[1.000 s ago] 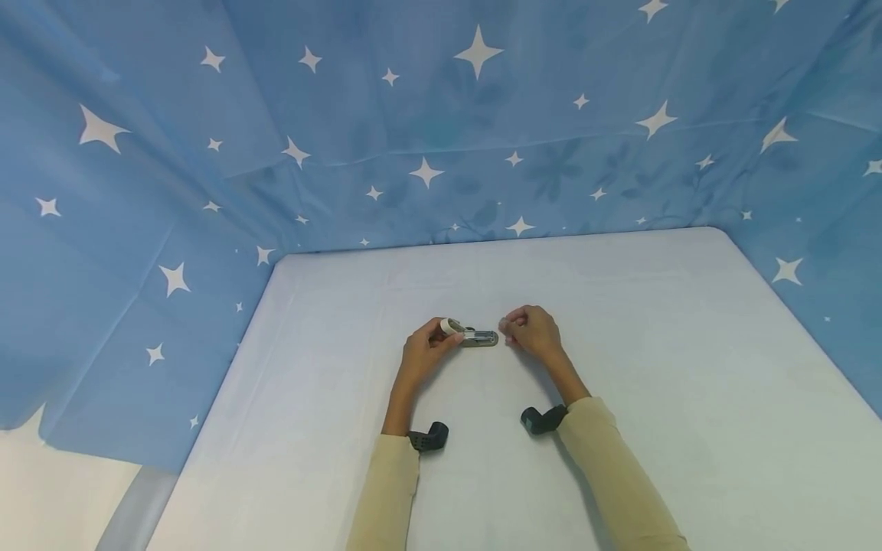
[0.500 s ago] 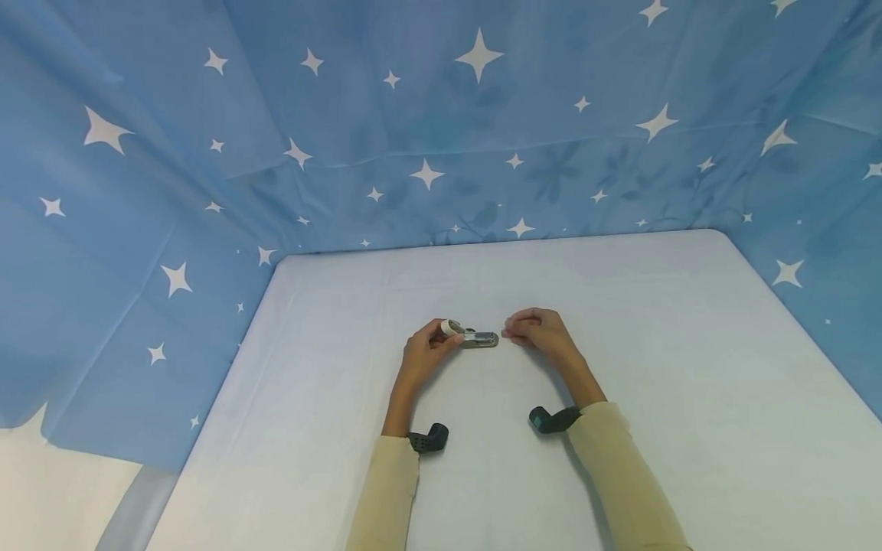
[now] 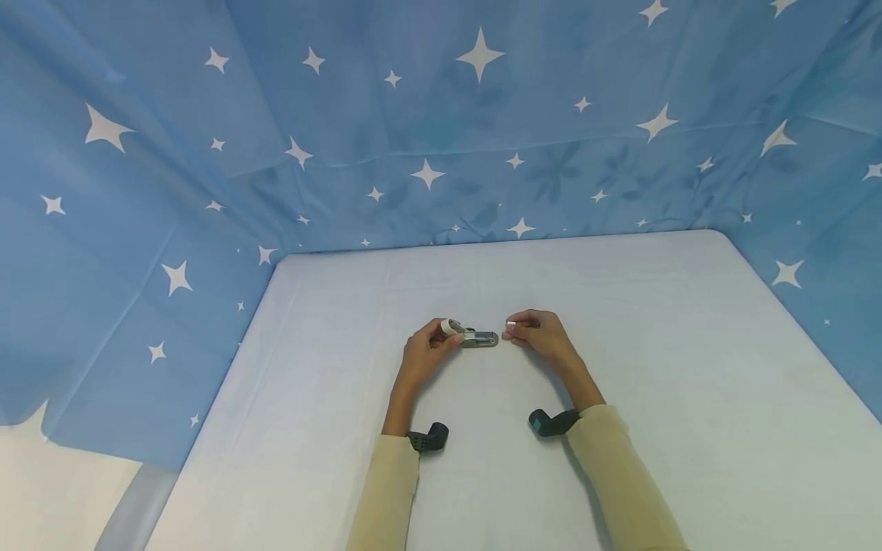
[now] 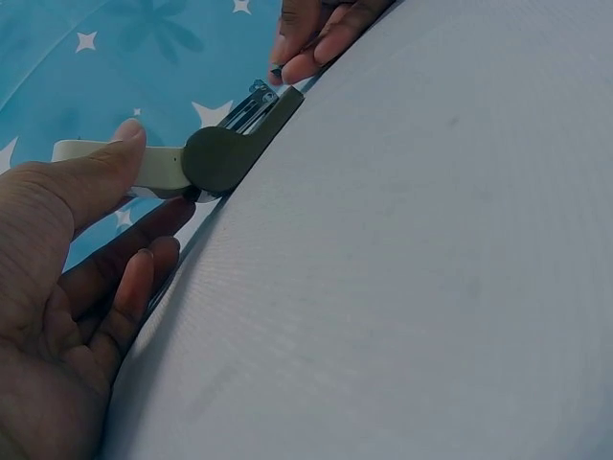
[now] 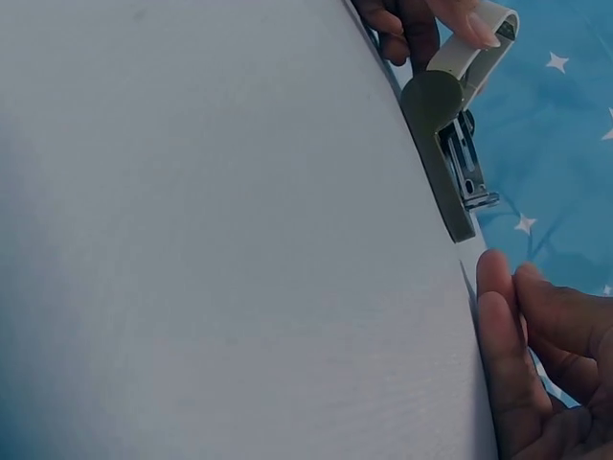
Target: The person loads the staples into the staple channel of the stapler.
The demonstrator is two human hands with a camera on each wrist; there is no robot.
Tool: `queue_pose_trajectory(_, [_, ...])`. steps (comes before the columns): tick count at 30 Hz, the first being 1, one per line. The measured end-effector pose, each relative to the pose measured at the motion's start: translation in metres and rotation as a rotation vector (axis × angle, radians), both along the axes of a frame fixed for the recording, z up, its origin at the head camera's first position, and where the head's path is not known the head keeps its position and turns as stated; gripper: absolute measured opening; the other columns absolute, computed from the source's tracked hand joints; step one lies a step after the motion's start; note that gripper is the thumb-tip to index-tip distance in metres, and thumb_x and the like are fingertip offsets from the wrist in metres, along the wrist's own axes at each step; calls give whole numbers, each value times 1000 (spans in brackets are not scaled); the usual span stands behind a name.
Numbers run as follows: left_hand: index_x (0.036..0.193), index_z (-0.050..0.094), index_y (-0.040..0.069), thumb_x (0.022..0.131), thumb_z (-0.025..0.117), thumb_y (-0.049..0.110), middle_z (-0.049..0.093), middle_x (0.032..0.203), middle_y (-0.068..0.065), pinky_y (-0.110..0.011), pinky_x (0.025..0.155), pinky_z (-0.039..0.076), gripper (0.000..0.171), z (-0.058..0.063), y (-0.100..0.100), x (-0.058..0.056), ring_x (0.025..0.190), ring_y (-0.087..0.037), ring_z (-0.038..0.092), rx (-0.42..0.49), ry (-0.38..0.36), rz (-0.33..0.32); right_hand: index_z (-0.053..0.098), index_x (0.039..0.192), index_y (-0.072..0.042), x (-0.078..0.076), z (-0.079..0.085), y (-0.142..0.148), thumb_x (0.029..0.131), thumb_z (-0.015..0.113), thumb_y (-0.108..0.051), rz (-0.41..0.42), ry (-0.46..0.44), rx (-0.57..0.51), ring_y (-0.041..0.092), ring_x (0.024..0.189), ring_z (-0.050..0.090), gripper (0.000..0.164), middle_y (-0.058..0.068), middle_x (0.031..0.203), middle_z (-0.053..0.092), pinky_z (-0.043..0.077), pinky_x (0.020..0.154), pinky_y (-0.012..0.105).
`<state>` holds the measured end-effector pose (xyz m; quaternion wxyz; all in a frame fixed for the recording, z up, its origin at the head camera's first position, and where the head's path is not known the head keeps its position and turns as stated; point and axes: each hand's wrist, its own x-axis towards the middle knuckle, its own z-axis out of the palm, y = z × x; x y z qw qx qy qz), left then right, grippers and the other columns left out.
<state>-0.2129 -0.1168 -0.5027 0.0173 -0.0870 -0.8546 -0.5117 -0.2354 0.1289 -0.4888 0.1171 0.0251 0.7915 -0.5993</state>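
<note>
left grip (image 3: pixel 427 353): holds stapler (image 3: pixel 480 337) by top | right grip (image 3: pixel 540 334): pinches sliver (image 3: pixel 511 324) near its front

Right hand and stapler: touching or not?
Apart. The right wrist view shows it: a narrow gap separates the right hand from the near end of the stapler.

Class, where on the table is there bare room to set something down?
The table is bare left of the left sleeve, right of the right sleeve, and beyond the stapler toward the starry curtain. Crowded: around the stapler, with the left hand gripping it and the right hand close.
</note>
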Motion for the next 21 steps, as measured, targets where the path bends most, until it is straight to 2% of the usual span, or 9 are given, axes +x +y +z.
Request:
queue_pose_trajectory(6, [116, 67, 16, 90, 70, 38, 72, 98, -5, -28, 80, 53, 34, 1, 1, 0, 86, -12, 64, -2, -13, 7, 61, 118, 5, 0, -1, 2, 98, 59, -11, 1, 8, -1, 5, 80, 70, 26, 15, 102, 70, 56, 73, 16])
queue_pose_trajectory(10, [116, 67, 15, 91, 69, 38, 72, 98, -5, -27, 79, 53, 34, 0, 1, 0, 85, -12, 63, 1, -10, 7, 63, 117, 3, 2, -2, 2, 98, 60, -12, -11, 26, 1, 6, 82, 70, 25, 17, 105, 70, 56, 73, 17])
queue_pose_trajectory(17, [117, 67, 16, 91, 70, 37, 72, 97, -5, -29, 79, 52, 34, -1, 1, 0, 84, -11, 62, 2, -4, 3, 62, 121, 6, 3, -1, 6, 97, 60, -7, 7, 20, -52, 15, 94, 72, 28, 25, 117, 66, 56, 78, 20])
queue_pose_trajectory(21, [116, 67, 16, 90, 70, 38, 72, 97, -4, -29, 78, 52, 34, 0, 1, 0, 84, -11, 63, -3, -5, 9, 64, 121, 3, 2, -3, 10, 96, 62, -13, 9, 49, 58, 24, 110, 67, 30, 22, 120, 66, 52, 97, 32])
